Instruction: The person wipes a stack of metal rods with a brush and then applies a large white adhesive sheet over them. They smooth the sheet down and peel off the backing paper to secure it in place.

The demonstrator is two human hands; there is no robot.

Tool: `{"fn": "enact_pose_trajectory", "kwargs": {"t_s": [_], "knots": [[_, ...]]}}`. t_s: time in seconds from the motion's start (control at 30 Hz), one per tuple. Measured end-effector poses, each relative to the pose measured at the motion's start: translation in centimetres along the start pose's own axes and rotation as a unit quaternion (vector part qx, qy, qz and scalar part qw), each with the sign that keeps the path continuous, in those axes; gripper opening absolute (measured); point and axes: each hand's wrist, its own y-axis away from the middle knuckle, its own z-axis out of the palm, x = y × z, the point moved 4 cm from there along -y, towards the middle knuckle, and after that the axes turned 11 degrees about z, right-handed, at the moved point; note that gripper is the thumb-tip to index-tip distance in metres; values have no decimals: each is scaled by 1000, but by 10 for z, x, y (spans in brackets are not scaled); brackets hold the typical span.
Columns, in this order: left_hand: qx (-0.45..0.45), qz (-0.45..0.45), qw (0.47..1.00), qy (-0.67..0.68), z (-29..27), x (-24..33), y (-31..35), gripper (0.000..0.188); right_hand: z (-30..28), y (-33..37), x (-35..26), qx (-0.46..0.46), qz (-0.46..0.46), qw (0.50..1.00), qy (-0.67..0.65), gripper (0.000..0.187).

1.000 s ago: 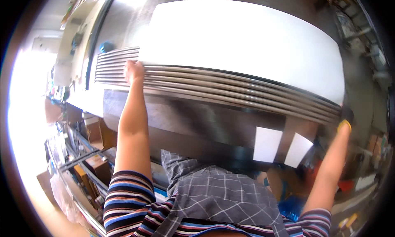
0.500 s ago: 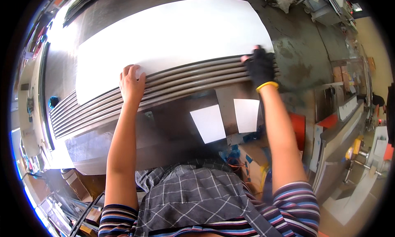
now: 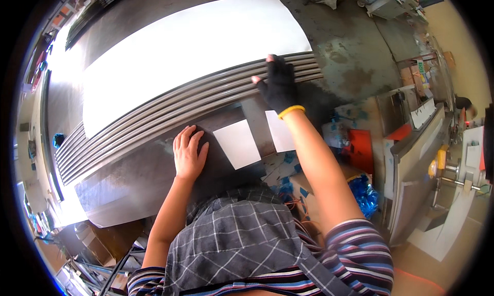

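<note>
rods: a row of slim grey rods (image 3: 170,111) lies side by side across the middle of the frame, long axis climbing from lower left to upper right, bowed by the lens.
nearer hand: my right hand (image 3: 278,82), over the row toward its right end; the rods run off from it to the lower left.
right fingers: in a black glove with bare tips, stretched toward the top of the frame, thumb spread well away; i see nothing enclosed, and cannot tell how hard they press.
left fingers: my bare left hand (image 3: 188,153) is flat on the dark tabletop (image 3: 134,185), just below the rods, fingers slightly parted, grasping nothing.
rod finish: smooth, rounded, with a dull metallic-looking shine and dark gaps between.
white sheet: broad, flat and matte, the sheet (image 3: 195,59) borders the row's upper edge; its lower left corner seems to overlap some rods.
small pieces: two plain white pieces, one left (image 3: 237,144) and one right (image 3: 279,131), right of my left hand; my right forearm partly covers the second.
wristband: thin, yellow (image 3: 291,111), at the glove's cuff.
</note>
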Motion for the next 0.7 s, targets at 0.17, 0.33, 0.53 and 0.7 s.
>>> {"fn": "enact_pose_trajectory", "kwargs": {"t_s": [0.17,0.33,0.53,0.7], "knots": [[-5,-8,1000,-3,6,-1,3,35,4,-45,43,-36,131,991,5,78],[-7,-7,1000,-12,6,0,3,35,-16,-80,133,-88,253,955,131,70],[-5,2,1000,-18,6,1,0,35,-13,-84,149,0,216,974,71,55],[-10,-6,1000,-13,0,1,-4,35,-29,-66,99,-33,146,988,31,50]]}}
